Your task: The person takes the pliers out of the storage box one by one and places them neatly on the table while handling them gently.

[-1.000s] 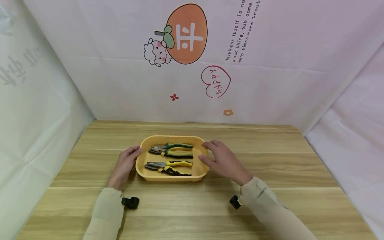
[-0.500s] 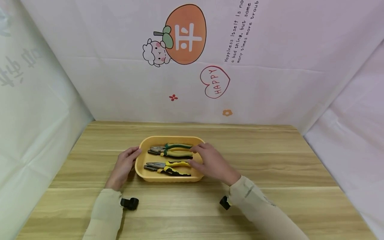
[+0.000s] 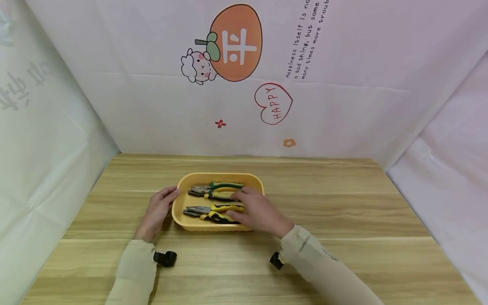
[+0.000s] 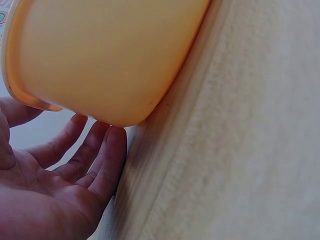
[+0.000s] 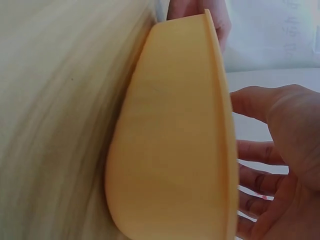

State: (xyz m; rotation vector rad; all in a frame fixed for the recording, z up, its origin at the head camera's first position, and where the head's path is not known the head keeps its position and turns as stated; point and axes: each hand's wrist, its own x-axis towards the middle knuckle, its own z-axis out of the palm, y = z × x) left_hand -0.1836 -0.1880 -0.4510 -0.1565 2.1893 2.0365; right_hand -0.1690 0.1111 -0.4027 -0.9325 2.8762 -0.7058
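Observation:
A yellow plastic basin (image 3: 213, 227) stands on the table with pliers lying inside. Toward its back are pliers with green-and-yellow handles (image 3: 226, 185); nearer the front lie long-nosed pliers with yellow-and-black handles (image 3: 206, 209). My left hand (image 3: 158, 207) is at the basin's left end, and in the left wrist view its fingertips (image 4: 117, 135) rest against the outer wall. My right hand (image 3: 261, 212) reaches over the right rim, fingers spread above the plier handles and covering their ends. Beyond the basin wall (image 5: 170, 130) in the right wrist view, its fingertips are hidden.
The wood-grain table (image 3: 324, 195) extends to both sides and in front of the basin. A white printed cloth (image 3: 152, 114) hangs behind it, with further white cloth at left and right. Small black cameras (image 3: 165, 259) are worn at the wrists.
My right hand has moved left from the basin's right rim to over the plier handles. The left hand stays at the left end, and the basin has hardly moved.

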